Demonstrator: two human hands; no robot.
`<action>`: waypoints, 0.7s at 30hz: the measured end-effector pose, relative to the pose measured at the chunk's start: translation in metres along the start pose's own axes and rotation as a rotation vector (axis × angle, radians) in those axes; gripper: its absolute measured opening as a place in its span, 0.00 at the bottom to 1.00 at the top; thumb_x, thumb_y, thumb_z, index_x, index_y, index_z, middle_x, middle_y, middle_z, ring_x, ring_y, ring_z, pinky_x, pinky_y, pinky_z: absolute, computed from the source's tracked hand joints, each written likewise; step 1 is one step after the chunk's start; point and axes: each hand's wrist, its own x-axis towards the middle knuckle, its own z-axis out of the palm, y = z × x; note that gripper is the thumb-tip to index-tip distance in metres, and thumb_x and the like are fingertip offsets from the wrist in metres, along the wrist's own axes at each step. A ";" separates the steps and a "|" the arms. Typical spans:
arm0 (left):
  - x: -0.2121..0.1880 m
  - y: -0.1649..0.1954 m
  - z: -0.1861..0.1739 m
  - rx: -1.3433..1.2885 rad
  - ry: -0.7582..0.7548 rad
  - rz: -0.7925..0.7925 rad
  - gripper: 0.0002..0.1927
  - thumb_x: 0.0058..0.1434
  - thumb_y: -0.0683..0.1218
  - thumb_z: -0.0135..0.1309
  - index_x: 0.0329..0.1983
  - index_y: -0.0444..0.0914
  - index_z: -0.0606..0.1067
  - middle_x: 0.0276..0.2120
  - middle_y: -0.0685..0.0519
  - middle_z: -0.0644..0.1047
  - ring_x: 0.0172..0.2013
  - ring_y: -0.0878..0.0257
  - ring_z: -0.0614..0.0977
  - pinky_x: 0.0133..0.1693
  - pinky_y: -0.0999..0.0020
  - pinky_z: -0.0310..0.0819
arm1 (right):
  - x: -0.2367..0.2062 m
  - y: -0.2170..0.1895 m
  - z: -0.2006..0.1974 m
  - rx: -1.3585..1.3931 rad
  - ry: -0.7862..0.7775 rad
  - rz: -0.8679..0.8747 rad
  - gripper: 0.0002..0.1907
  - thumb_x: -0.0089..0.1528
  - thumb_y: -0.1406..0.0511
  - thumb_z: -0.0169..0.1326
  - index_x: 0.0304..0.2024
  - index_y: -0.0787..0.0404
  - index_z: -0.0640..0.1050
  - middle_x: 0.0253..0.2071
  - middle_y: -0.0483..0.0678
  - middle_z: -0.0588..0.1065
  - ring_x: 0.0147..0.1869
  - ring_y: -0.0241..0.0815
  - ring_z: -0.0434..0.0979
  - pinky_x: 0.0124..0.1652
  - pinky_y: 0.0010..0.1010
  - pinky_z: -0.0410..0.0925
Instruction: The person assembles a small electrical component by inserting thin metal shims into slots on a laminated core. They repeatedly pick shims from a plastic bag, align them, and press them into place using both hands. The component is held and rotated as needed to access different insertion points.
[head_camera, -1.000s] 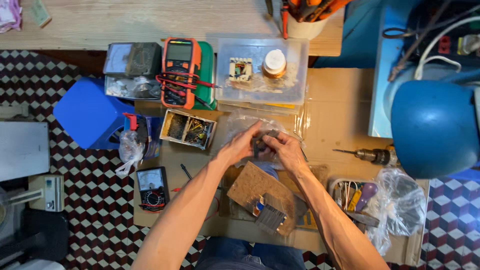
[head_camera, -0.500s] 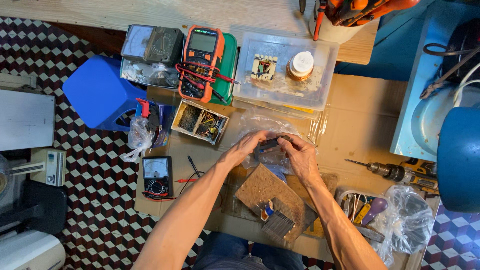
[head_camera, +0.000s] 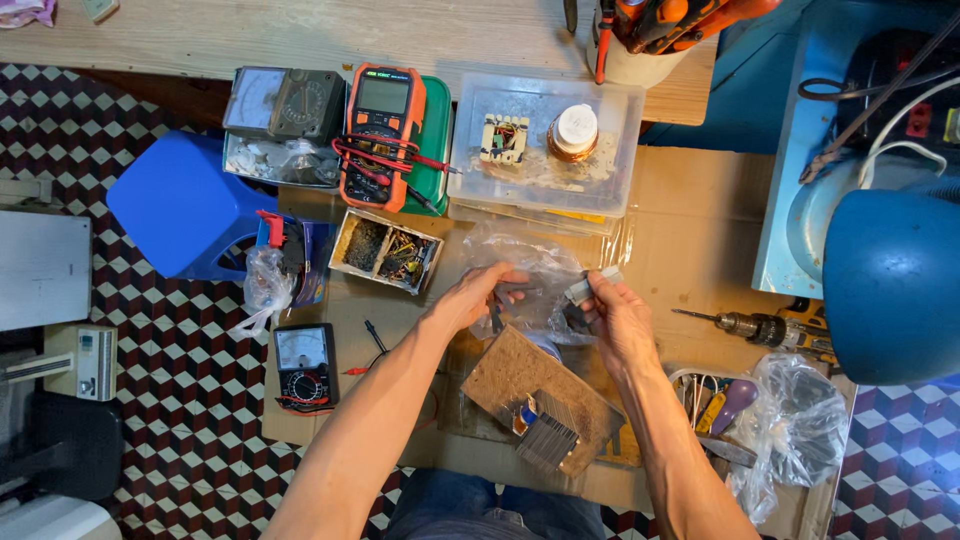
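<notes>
My right hand's (head_camera: 612, 318) fingers pinch a small grey part (head_camera: 583, 290); my left hand's (head_camera: 478, 296) fingers grip the clear plastic bag (head_camera: 530, 270) between them, above the brown circuit board (head_camera: 540, 400). An orange multimeter (head_camera: 381, 132) lies beyond on the cardboard (head_camera: 690, 230).

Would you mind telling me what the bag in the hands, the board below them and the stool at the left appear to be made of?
Bag: thin clear plastic film, glossy; it crinkles and shows the cardboard through it.
Board: probably pressed fibreboard, matt brown with a speckled face.
Stool: likely moulded plastic, smooth, evenly blue with a soft sheen.
The left hand and right hand grip the bag.
</notes>
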 end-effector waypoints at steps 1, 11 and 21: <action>0.002 -0.002 0.000 -0.055 -0.013 0.002 0.24 0.70 0.57 0.48 0.52 0.33 0.81 0.37 0.47 0.83 0.30 0.66 0.77 0.32 0.72 0.71 | -0.006 -0.004 -0.005 0.015 0.002 0.002 0.08 0.67 0.64 0.59 0.40 0.63 0.80 0.33 0.44 0.78 0.33 0.32 0.73 0.34 0.23 0.66; -0.007 -0.007 -0.001 -0.298 0.117 -0.015 0.20 0.60 0.55 0.64 0.43 0.34 0.79 0.26 0.55 0.75 0.22 0.72 0.70 0.19 0.78 0.58 | -0.127 -0.045 -0.051 -0.150 -0.007 -0.013 0.13 0.71 0.60 0.47 0.44 0.62 0.76 0.37 0.53 0.81 0.34 0.40 0.79 0.34 0.25 0.72; -0.020 -0.009 0.011 -0.490 0.001 0.019 0.17 0.60 0.56 0.65 0.33 0.39 0.74 0.23 0.55 0.74 0.16 0.72 0.67 0.14 0.79 0.49 | -0.097 0.040 -0.091 -1.421 0.229 -0.124 0.16 0.66 0.58 0.54 0.41 0.67 0.77 0.37 0.69 0.77 0.44 0.69 0.78 0.43 0.53 0.70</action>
